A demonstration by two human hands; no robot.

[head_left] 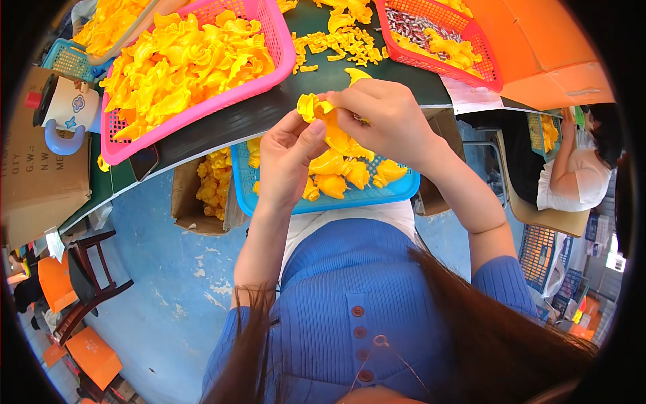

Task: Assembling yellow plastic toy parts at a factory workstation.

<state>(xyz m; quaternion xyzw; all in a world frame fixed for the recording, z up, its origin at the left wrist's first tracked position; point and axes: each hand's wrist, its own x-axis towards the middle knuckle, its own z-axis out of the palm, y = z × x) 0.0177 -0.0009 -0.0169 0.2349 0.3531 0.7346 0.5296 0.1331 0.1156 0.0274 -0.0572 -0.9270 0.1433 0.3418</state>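
Between my two hands, above the blue basket, is a small curved yellow plastic part. My left hand pinches it from the left with thumb and fingers. From the right, my right hand closes on the same part with its fingertips, partly hiding it. Below them, the shallow blue basket rests at my lap under the table edge. Several rounded yellow plastic pieces lie in it, some covered by my hands.
A pink basket heaped with yellow parts stands left on the dark green table. Small yellow pieces lie beyond my hands. A red basket holds metal and yellow parts. A cup stands left; another person sits right.
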